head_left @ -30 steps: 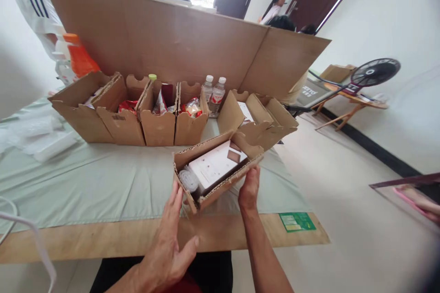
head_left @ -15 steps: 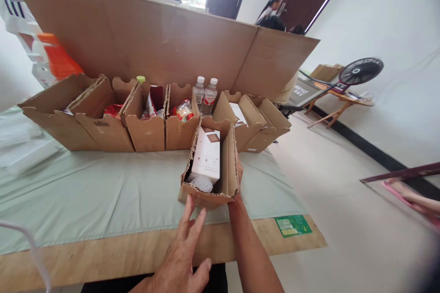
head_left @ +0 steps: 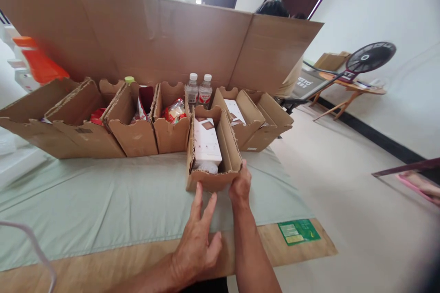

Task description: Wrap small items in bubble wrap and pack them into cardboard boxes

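A cardboard bin (head_left: 215, 181) stands forward of a row of similar bins, partly between them. Inside it lie a white box (head_left: 207, 144) and a clear plastic roll (head_left: 207, 167). My right hand (head_left: 240, 185) grips the bin's near right corner, its fingers partly hidden behind the side. At the front wall is my left hand (head_left: 197, 238), fingers spread, with fingertips at or very near the cardboard and nothing held.
Other bins (head_left: 137, 139) hold red packets and a white box. Two bottles (head_left: 205, 90) stand behind. A tall cardboard panel (head_left: 165, 36) backs the row. A green cloth (head_left: 103, 197) covers the table. A fan (head_left: 371, 57) and people are beyond.
The bin has moved away from me, toward the gap in the row, with both hands following it. The view has shifted a little.
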A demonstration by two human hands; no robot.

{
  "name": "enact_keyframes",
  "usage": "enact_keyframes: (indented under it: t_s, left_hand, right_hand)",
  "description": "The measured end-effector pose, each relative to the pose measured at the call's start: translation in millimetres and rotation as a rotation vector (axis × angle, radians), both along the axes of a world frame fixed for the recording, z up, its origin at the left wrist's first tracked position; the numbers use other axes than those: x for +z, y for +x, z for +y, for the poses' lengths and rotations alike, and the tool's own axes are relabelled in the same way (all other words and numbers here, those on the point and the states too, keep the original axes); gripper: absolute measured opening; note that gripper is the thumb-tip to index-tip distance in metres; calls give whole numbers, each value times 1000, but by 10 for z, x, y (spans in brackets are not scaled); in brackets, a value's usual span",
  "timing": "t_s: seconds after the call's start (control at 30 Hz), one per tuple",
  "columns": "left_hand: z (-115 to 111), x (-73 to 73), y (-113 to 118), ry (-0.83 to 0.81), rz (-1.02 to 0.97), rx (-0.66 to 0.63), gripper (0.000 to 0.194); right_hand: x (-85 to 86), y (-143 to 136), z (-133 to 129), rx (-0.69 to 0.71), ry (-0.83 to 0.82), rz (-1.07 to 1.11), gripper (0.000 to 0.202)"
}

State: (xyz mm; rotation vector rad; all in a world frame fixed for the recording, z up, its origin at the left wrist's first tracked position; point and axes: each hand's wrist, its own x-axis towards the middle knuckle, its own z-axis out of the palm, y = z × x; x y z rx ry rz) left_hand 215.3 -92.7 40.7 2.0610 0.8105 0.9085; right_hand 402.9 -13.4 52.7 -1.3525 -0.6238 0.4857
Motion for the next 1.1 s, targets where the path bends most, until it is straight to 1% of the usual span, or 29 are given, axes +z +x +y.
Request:
enact_keyframes:
  t_s: [0.07, 0.13, 0.27, 0.37, 0.43, 0.47, 0.53, 0.63, 0.67, 0.73, 0.77, 0.8, 0.87, 0.93, 0.97, 1.0, 1.07, 1.1]
  left_hand:
    - [196, 2, 152, 18, -10, 19, 99]
    - [444, 19, 305, 24, -23, 36, 96]
    - [976, 78, 560, -53, 33, 51, 89]
    - [1271, 80, 628, -89, 86, 40, 88]
    - [1353, 62, 575, -100, 126, 22, 85]
    - [1348, 55, 513, -105, 153, -1, 82]
    - [1236, 47, 316, -106, 210, -75, 71]
    - [863, -3, -126, -79, 274, -205, 58]
    - [716, -54, -293, -67, 288, -243, 56]
    - [447, -226, -617, -18, 302, -352, 56]
    - [342, -342, -764, -18, 279, -446, 56]
    - [261, -469, -896, -29, 249, -507, 58]
    - [170, -715, -1105, -90, 186, -531, 59]
    - [145, -883, -1239, -158, 139, -517, 54]
    - [145, -922, -1282, -190, 121, -518, 52]
    - [147, -928, -1314, -224, 105, -522, 51]
    - [149, -858, -1360, -294, 68, -529, 52]
    - [144, -793, -1385, -328, 47, -527, 54]
  right_hand:
    - [-28, 38, 1, -68, -28, 35, 65]
    - [-39, 50, 7, -116, -48, 47, 64]
    - [-51, 18, 20, -154, -69, 35, 61]
    - [-66, -2, 25, -150, -82, 10, 61]
    - [-77, -1, 28, -138, -92, -15, 60]
    - [-83, 1, 28, -128, -97, -32, 59]
    - [-95, -3, 26, -97, -102, -77, 54]
    - [-95, -79, 14, -34, -99, -158, 45]
    - [-77, -133, 10, -11, -95, -177, 42]
    - [12, -284, 13, 48, -84, -234, 38]
    - [92, -375, 28, 92, -72, -283, 37]
    - [198, -472, 57, 145, -57, -347, 37]
    - [474, -665, 175, 266, -29, -508, 40]
    - [790, -834, 380, 372, -46, -674, 49]
    - [940, -906, 508, 411, -90, -757, 55]
    - [1074, -968, 643, 444, -168, -853, 60]
    - [1272, -1069, 903, 476, -368, -1042, 60]
    - [1333, -1109, 1008, 473, -458, -1116, 54]
